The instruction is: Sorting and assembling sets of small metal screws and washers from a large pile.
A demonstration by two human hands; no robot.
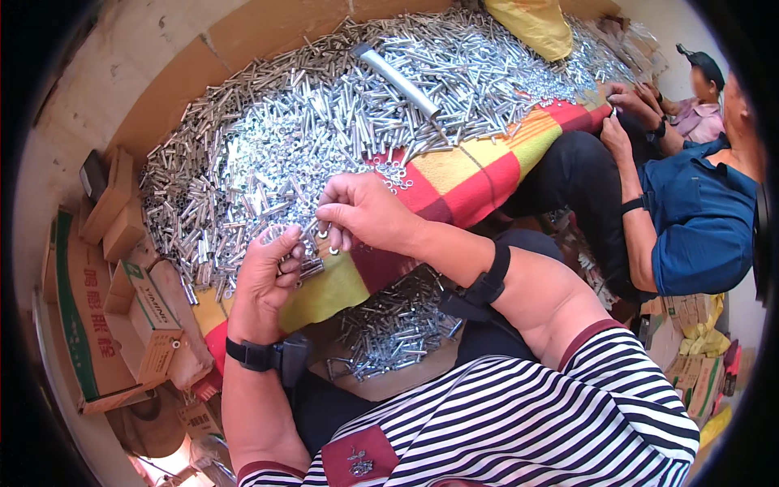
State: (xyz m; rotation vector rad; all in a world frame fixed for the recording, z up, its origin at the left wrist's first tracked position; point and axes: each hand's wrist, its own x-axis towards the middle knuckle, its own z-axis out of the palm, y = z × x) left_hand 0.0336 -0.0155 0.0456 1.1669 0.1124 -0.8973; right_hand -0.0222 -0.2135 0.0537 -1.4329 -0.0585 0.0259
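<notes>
My left hand (269, 280) is curled around a small bunch of silver bolts (307, 266) held just above the checked cloth (462, 174). My right hand (361, 213) pinches a small metal piece at the tip of one of those bolts, thumb and fingers closed on it. Both hands meet at the near edge of a big heap of silver bolts and sleeves (324, 122). Black bands sit on both wrists. A tray of assembled bolts (393, 329) rests on my lap below the hands.
A long grey metal tube (398, 79) lies on the heap. A yellow sack (531, 24) sits at the back. Cardboard boxes (97, 308) stack at the left. A person in blue (698, 219) sits at the right, hands at the heap's edge (625, 105).
</notes>
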